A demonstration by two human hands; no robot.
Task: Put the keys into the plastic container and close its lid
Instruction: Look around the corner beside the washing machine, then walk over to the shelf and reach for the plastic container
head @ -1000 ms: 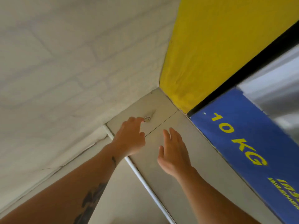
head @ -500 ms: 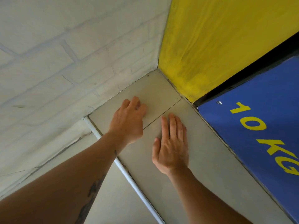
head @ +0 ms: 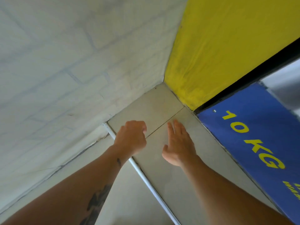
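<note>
My left hand (head: 131, 138) is curled into a fist just above the grey floor tile (head: 154, 106) in the corner. The keys do not show; the tile spot where they lay is bare, so they sit inside the fist. My right hand (head: 178, 143) is flat with its fingers stretched out and held together, palm down over the tile beside the left hand, holding nothing. No plastic container appears in the head view.
A white brick wall (head: 65, 62) and a yellow wall (head: 219, 46) meet at the corner. A blue panel marked "10 KG" (head: 253, 135) stands on the right. A thin white pipe (head: 146, 179) runs along the floor under my left wrist.
My left hand reached the key ring on the tile, covered it, then closed into a fist and drew back slightly. The keys are gone from the floor. My right hand stayed flat.
</note>
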